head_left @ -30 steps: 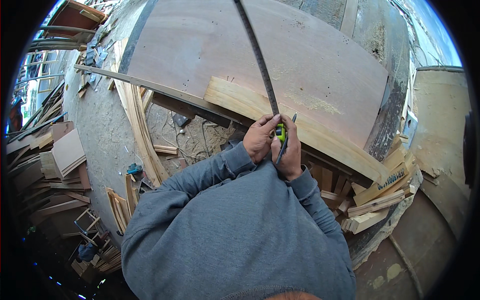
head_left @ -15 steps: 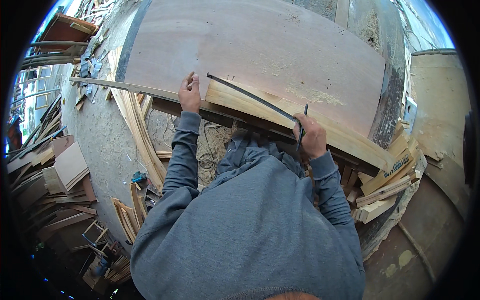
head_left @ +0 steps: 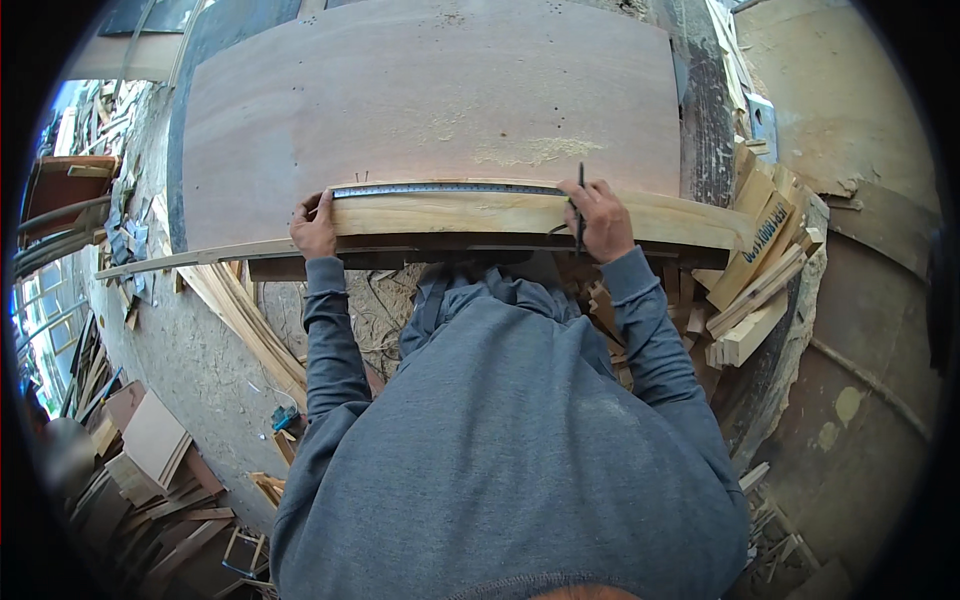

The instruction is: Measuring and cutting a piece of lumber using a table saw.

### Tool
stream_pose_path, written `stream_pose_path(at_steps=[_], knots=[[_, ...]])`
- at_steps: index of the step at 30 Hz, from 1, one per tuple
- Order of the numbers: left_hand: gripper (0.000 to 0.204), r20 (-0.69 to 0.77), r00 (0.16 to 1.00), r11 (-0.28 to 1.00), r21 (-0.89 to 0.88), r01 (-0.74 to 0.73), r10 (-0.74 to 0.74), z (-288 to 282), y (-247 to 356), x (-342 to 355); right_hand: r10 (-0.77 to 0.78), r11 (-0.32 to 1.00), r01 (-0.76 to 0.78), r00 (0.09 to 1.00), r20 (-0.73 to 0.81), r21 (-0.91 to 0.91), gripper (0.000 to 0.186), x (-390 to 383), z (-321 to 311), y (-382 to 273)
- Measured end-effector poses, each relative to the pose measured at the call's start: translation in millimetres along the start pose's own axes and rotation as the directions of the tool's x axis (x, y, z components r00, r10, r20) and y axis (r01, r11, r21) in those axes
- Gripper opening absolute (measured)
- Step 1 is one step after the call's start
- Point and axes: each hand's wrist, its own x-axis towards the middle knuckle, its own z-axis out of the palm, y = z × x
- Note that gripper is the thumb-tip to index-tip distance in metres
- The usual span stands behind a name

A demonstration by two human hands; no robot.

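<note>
A pale wooden board (head_left: 450,215) lies along the near edge of the work table. A dark tape measure blade (head_left: 450,188) is stretched along the board's far edge. At the board's left end, my left hand (head_left: 315,225) is closed, pinching the tape's end. My right hand (head_left: 602,218) grips the tape measure further right along the board; its case is mostly hidden by the palm. A slim dark pencil-like stick (head_left: 581,190) is also held in the right fingers, pointing away from me.
A large plywood sheet (head_left: 420,90) with scattered sawdust covers the table. Two nails (head_left: 362,176) stand just beyond the board. A long thin strip (head_left: 190,258) juts out leftward. Timber offcuts (head_left: 765,265) are piled at right; panel scraps (head_left: 155,440) lie at lower left.
My left hand has come down to the board's left end and taken the tape's end. The blade, slanted across the board before, now runs along its far edge. The view has shifted.
</note>
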Motion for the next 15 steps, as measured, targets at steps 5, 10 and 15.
stream_pose_path(at_steps=[5,10,15], knots=[[0.034,0.045,0.999,1.0,0.007,-0.024,0.023,2.1,1.1,0.7,0.115,0.992,-0.121,0.986,-0.124,-0.044,0.042,-50.1,-39.4,74.8],[0.035,0.015,1.0,0.996,0.084,-0.023,0.022,4.7,3.9,-3.0,0.189,0.979,-0.199,0.97,-0.155,-0.051,0.041,-65.6,-37.4,95.7],[0.034,-0.023,0.999,0.996,0.081,-0.045,0.047,5.1,1.1,-5.3,0.208,0.972,-0.225,0.956,-0.206,-0.065,0.041,-60.0,-33.9,91.8]])
